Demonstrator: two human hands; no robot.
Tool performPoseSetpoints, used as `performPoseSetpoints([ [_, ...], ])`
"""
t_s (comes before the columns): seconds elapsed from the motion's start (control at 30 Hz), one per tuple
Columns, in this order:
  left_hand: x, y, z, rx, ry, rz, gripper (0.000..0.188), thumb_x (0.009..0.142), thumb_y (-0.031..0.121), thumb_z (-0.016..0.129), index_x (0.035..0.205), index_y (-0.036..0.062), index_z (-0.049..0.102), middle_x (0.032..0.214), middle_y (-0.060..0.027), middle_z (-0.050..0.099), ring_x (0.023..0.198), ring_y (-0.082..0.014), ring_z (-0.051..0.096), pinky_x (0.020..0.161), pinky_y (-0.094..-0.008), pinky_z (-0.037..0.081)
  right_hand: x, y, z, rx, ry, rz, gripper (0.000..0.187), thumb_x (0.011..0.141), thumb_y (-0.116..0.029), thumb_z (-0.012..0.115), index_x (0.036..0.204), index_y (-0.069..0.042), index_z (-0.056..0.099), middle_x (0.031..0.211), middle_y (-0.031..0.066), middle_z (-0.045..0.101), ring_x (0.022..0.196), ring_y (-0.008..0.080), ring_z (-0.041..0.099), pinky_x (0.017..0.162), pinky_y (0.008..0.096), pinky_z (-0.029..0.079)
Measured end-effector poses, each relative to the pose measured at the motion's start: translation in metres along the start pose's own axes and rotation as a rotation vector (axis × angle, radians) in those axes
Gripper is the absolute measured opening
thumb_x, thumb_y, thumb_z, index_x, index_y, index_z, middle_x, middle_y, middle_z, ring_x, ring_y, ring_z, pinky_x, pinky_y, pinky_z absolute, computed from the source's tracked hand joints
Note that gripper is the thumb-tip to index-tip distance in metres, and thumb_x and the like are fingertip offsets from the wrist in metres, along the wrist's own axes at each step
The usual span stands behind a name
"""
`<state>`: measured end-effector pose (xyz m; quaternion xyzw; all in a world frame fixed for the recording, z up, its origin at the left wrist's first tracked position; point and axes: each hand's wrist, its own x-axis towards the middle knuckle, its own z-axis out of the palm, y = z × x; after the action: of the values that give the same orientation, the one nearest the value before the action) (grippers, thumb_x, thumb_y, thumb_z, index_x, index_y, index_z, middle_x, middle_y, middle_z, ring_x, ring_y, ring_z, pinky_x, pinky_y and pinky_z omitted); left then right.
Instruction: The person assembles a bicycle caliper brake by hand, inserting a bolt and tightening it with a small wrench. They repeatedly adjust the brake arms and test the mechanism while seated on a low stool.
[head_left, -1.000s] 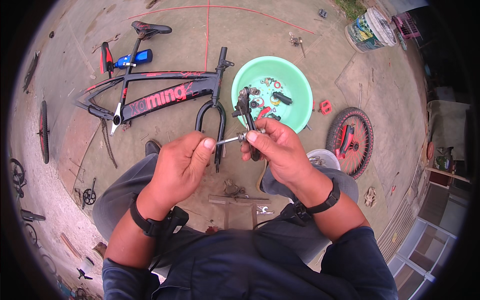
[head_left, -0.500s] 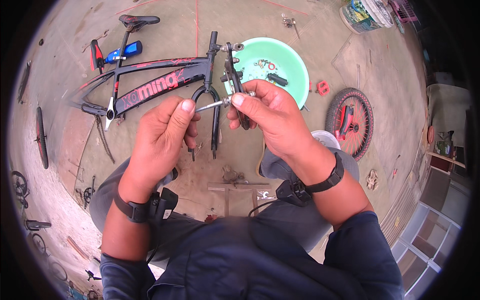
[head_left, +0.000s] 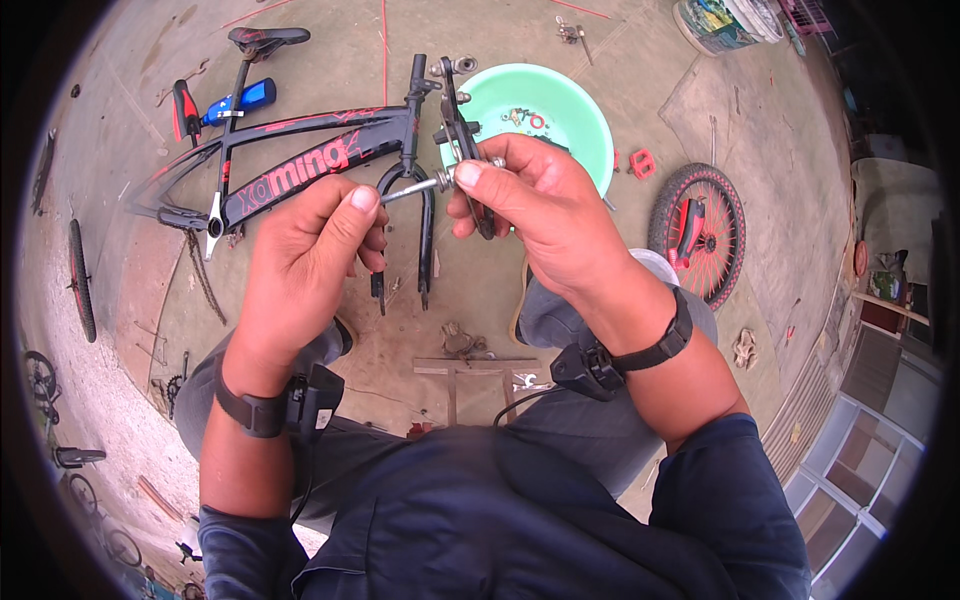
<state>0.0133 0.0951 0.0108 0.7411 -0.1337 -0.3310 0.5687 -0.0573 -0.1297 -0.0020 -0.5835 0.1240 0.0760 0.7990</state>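
Observation:
My left hand (head_left: 318,235) pinches the near end of a thin silver rod (head_left: 412,189) between thumb and fingers; its kind is not clear. The rod's far end meets a small bolt or nut at my right thumb. My right hand (head_left: 550,210) grips a black bicycle brake caliper (head_left: 459,128) with silver bolts, held upright, its lower arm partly behind the fingers. Beyond the hands lies a black and red bicycle frame (head_left: 300,178) with its fork (head_left: 427,235) and a saddle (head_left: 268,40).
A mint-green basin (head_left: 590,130) holds small parts behind my right hand. To the right lie a small wheel (head_left: 725,240) with a red-black tool on it and a red pedal (head_left: 641,163). A blue bottle (head_left: 240,102) rests by the frame. A bucket (head_left: 730,25) stands far right.
Both hands have shifted slightly up and left in view, with the caliper and rod. The grip on each stays the same.

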Motion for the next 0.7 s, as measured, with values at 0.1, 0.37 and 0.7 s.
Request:
performPoseSetpoints([
  [0.1,-0.002,-0.003,0.012,-0.156,0.113,0.133,0.018,0.102,0.016,0.063,0.11,0.0,0.061,0.087,0.0,0.062,0.074,-0.0063,0.06,0.066,-0.0229,0.049,0.001,0.0,-0.001,0.005,-0.009,0.002,0.026,0.098,-0.029,0.067,0.108,-0.005,0.065,0.089,0.002,0.071,0.078,0.0102,0.066,0.065,0.0235,0.041],
  [0.37,-0.004,-0.005,0.011,-0.049,0.105,0.152,0.019,0.103,0.018,0.061,0.111,-0.0001,0.062,0.087,-0.0008,0.063,0.072,-0.0069,0.059,0.065,-0.0227,0.049,0.0,0.001,0.002,0.008,-0.007,0.033,0.025,0.098,-0.029,0.067,0.108,-0.006,0.066,0.089,0.001,0.071,0.078,0.0094,0.066,0.066,0.0229,0.041],
  [0.7,-0.003,-0.006,0.02,-0.171,0.17,0.203,0.017,0.099,0.008,0.066,0.112,0.0003,0.06,0.085,-0.0012,0.064,0.074,-0.0063,0.061,0.066,-0.0217,0.047,0.0,-0.001,0.003,0.004,0.009,0.046,0.024,0.098,-0.027,0.066,0.108,-0.005,0.065,0.089,0.0015,0.071,0.078,0.0098,0.066,0.066,0.0233,0.041],
])
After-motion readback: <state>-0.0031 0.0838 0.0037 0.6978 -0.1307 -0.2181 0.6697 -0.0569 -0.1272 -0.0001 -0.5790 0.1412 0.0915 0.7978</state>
